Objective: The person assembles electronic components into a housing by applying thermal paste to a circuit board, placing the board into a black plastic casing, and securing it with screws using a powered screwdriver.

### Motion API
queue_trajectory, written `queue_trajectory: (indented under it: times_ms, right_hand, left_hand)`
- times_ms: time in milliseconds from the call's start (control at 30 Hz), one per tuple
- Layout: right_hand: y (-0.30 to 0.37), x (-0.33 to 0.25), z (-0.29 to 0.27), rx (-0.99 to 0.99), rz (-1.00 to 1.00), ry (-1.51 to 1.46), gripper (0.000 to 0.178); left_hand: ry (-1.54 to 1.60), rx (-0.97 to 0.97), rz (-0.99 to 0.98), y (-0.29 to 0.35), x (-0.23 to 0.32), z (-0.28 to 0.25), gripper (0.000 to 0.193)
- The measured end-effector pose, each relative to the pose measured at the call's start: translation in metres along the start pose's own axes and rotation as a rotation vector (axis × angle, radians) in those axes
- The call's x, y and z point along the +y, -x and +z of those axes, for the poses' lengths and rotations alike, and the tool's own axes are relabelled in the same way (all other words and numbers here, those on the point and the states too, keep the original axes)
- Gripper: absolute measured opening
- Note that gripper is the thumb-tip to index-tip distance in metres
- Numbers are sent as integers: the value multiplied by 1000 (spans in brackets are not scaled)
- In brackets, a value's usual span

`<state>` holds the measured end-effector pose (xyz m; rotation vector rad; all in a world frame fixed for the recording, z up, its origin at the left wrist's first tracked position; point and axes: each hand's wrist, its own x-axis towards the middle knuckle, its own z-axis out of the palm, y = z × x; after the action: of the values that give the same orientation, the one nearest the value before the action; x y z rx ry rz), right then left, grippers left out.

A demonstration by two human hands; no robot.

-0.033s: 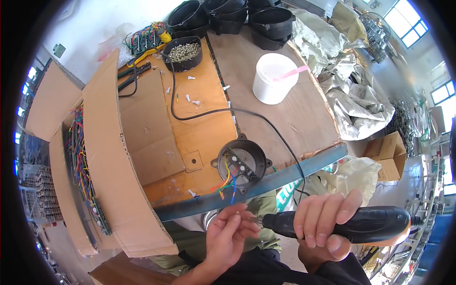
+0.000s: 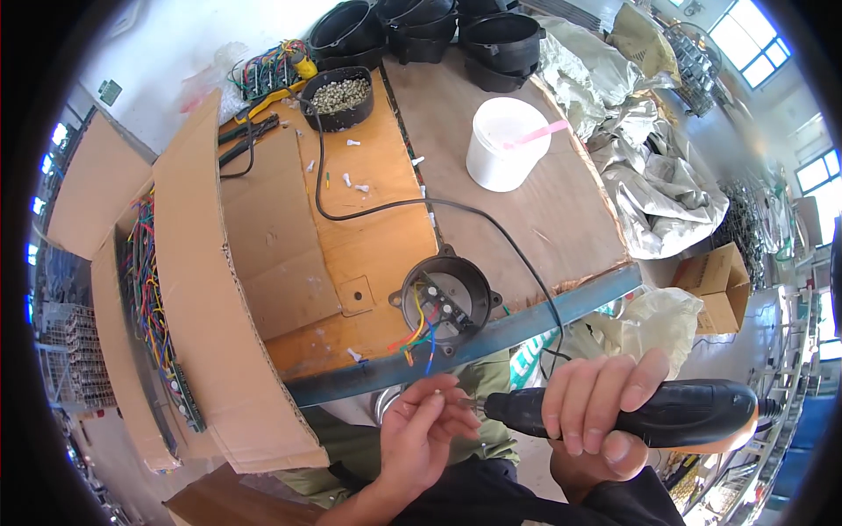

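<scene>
Hands first: we count two. Our right hand (image 2: pixel 596 408) wraps its fingers around one black electric screwdriver (image 2: pixel 645 414), held level below the desk (image 2: pixel 526 219) edge. Our left hand (image 2: pixel 425 430) pinches a tiny screw (image 2: pixel 438 394) at the driver's tip. One round black plastic housing (image 2: pixel 445 298) with coloured wires sits on the desk near its blue front edge, just above both hands. The black power cord (image 2: pixel 395 206) loops across the desk beside it. Further back stand one white plastic bucket (image 2: pixel 502 145), one black bowl of screws (image 2: pixel 340 96) and several stacked black housings (image 2: pixel 421 31). One open cardboard box (image 2: pixel 202 289) of wiring lies left.
</scene>
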<state>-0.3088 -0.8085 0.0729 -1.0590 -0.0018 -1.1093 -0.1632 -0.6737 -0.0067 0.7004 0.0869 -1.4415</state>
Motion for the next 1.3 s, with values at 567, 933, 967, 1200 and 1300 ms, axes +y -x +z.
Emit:
queue_trajectory:
  times_ms: [567, 933, 967, 1200, 1300]
  right_hand:
    - [-1, 3, 26, 323, 53, 20, 35]
    - [1, 5, 25, 313, 67, 46, 37]
    - [2, 6, 25, 310, 67, 55, 37]
    - [6, 7, 27, 279, 58, 29, 36]
    - [6, 7, 30, 282, 64, 23, 36]
  left_hand:
    - [-144, 22, -79, -9, 10, 14, 38]
    - [-26, 149, -117, -3, 11, 14, 37]
    - [-5, 181, -131, -1, 13, 20, 35]
    - [-100, 60, 13, 4, 7, 3, 23]
    - [-72, 47, 27, 5, 4, 2, 20]
